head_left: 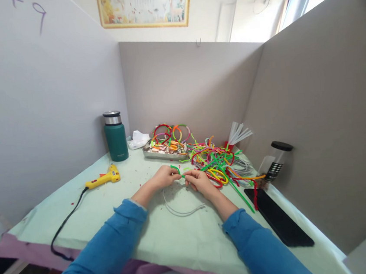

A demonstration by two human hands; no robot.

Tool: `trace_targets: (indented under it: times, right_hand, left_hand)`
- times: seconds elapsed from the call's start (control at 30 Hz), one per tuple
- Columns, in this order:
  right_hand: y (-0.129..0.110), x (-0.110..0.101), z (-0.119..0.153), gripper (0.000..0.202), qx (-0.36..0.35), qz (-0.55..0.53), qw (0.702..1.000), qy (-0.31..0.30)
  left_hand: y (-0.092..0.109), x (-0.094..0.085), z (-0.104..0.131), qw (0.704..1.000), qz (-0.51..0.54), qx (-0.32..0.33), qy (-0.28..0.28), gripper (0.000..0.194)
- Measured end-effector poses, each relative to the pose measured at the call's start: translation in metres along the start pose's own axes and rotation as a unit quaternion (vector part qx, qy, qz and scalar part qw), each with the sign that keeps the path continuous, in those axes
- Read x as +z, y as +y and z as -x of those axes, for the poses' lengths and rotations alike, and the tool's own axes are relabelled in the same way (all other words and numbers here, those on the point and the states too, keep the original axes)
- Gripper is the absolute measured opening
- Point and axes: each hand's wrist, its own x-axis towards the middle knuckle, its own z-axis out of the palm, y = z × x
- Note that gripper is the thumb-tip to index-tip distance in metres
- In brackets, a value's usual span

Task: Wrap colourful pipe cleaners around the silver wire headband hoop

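My left hand (165, 176) and my right hand (200, 181) meet near the middle of the table, fingertips almost touching. Between them is a short green fuzzy stem (175, 169), pinched by the fingers of both hands; its upper end curls above my left fingertips. A thin grey-white wire (185, 214) curves on the table just below the hands, its left end rising toward my left hand. Whether it joins the green stem is too small to tell. Beside my right hand spreads a tangled pile of coloured fuzzy stems (216, 162).
A metal tray (165, 156) of small pieces and fuzzy rings stands behind the hands. At left are a yellow glue gun (104, 178) with a black cord and a green bottle (116, 139). At right lie a black flat object (279, 218) and a black-lidded jar (278, 159).
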Motion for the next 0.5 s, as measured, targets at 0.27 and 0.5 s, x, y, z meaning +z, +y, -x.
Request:
trace_targets:
  times: [0.27,0.5]
  right_hand:
    - [0.004,0.001,0.0,0.02,-0.019,0.035,0.999,-0.004]
    - [0.009,0.001,-0.003,0.021,-0.023,0.067,0.998,0.0]
  left_hand:
    - [0.003,0.002,0.0,0.95,0.248,-0.181,-0.052,0.032]
    - [0.009,0.003,0.001,0.947,0.229,-0.222,-0.039,0.03]
